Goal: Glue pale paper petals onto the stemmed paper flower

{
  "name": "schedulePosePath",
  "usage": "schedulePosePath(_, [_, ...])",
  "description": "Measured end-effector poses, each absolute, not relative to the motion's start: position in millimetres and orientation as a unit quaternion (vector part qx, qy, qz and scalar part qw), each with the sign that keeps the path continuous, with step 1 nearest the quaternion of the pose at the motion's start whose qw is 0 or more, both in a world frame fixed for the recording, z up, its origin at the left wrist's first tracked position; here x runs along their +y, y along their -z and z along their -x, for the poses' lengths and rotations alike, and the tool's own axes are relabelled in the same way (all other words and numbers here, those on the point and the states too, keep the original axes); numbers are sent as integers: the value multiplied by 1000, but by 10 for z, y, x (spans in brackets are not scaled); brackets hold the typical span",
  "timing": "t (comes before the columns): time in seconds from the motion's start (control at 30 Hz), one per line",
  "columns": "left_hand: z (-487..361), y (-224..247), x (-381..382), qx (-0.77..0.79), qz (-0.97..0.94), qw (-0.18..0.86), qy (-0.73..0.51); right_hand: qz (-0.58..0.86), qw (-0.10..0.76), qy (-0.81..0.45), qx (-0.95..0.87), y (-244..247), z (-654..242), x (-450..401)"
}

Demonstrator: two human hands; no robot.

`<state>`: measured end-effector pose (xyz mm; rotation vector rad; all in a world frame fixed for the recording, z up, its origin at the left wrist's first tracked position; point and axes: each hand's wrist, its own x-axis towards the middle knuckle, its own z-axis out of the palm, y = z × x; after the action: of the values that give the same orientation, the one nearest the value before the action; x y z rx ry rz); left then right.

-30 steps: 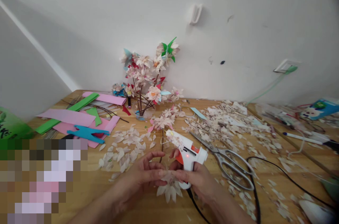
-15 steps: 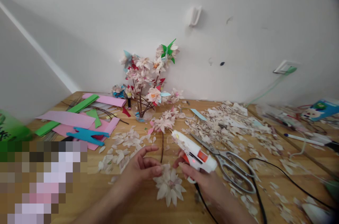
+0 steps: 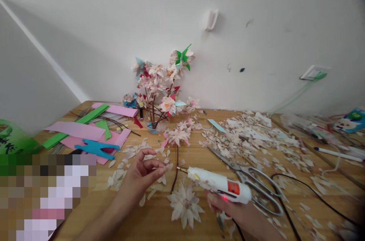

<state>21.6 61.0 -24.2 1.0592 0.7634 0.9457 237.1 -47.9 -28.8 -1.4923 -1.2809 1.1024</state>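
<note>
Wooden and pale brown, the table (image 3: 154, 225) spreads under everything, with an upright bunch of paper-like blossoms (image 3: 156, 83) at its far side and metal scissors (image 3: 245, 174) lying open to the right, just beyond the white glue gun (image 3: 209, 180). The right hand (image 3: 228, 210) comes in from the near right with its fingers wrapped around the gun's grip, partly hidden under the body; whether a finger presses the trigger, I cannot tell. The gun's long axis runs mostly left to right, its nozzle (image 3: 182, 169) aimed left and slightly far, towards the left hand (image 3: 139, 176). Between nozzle and left fingertips, a thin brown stem (image 3: 178, 157) runs near to far, a pinkish flower head (image 3: 178, 136) at its far end; the nozzle tip overlaps the stem in view, though contact cannot be judged. Nearer than both, a pale, many-pointed flower (image 3: 186, 205) lies face up on the wood, to the right of the left fingertips and left of the right hand, which is the closer of the two. Smallest is the whitish petal (image 3: 168, 167), pinched between the left thumb and forefinger while the other fingers curl loosely; it sticks out rightwards from the fingertips, its long axis roughly along the nozzle's line, with a small gap separating them.
</note>
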Motion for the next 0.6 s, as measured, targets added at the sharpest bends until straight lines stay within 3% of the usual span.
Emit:
schedulePosePath(0.27, [-219,241,558,317,-501,689,-417,642,477,-390,-457,294,-2271,-526])
schedulePosePath(0.6, [-233,235,544,304,-500,693,-421,642,467,-391,-466,267,-2272,-524])
